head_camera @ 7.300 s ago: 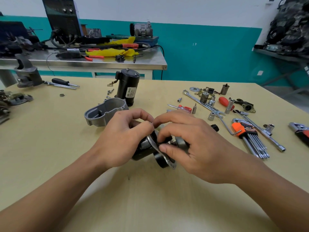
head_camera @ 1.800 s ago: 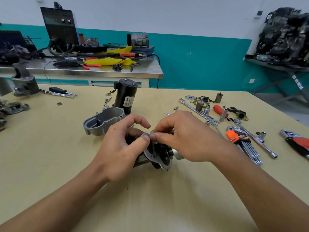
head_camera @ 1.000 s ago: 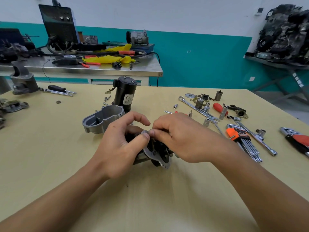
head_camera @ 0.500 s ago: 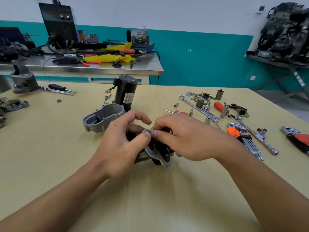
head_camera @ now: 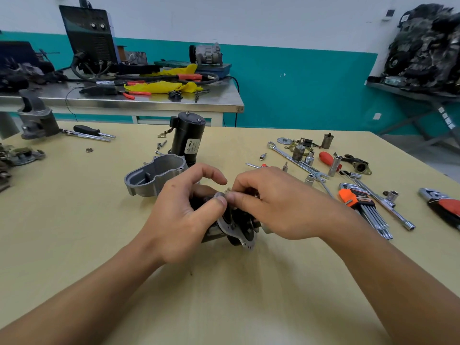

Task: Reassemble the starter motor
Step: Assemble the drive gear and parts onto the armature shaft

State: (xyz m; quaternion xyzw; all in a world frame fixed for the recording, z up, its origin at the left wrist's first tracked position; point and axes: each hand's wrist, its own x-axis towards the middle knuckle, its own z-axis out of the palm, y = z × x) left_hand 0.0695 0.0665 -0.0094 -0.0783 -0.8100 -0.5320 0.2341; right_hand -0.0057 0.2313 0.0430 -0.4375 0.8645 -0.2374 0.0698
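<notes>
frame centre: your left hand and right hand pinch together atop the motor assembly, its axis probably left-right.

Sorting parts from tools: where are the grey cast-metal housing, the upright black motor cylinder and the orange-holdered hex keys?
Grey cast-metal housing [head_camera: 143, 188], head view, outer wall.
Upright black motor cylinder [head_camera: 186, 130], head view, side above label.
Orange-holdered hex keys [head_camera: 352, 197], head view, orange holder.

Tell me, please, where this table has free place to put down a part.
Widest bare patch: left of the left hand, between the grey housing and the parts at the table's left edge. Also bare: the near strip between the forearms, below the starter assembly. Crowded: right side, from the wrenches to the hex keys.
</notes>
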